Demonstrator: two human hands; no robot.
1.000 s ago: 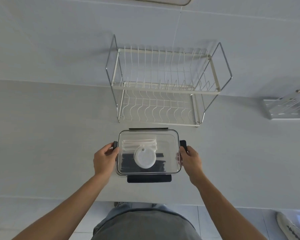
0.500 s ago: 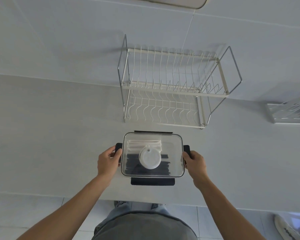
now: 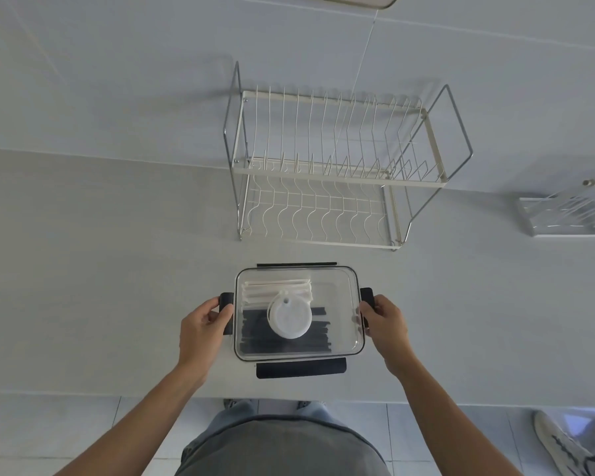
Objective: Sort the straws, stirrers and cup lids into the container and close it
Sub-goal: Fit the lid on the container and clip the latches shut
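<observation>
A clear rectangular container point(image 3: 344, 348) sits on the white counter near its front edge, with its clear lid on top. Inside lie wrapped white straws point(image 3: 255, 291), dark stirrers point(image 3: 255, 333) and a white cup lid point(image 3: 289, 319) on top of them. My left hand point(image 3: 203, 326) curls its fingers and thumb round the black left latch point(image 3: 226, 301). My right hand point(image 3: 387, 326) grips the black right latch point(image 3: 367, 297). The front latch point(image 3: 301, 368) sticks out flat toward me; the rear latch point(image 3: 296, 265) shows as a dark strip.
A two-tier wire dish rack point(image 3: 334, 176) stands behind the container against the wall. A small clear rack point(image 3: 567, 214) sits at the far right. The counter edge point(image 3: 117, 395) runs just in front of the container, with floor tiles and a shoe point(image 3: 564, 441) below.
The view shifted slightly. Both hands stay at the side latches, and their fingers have closed further round them.
</observation>
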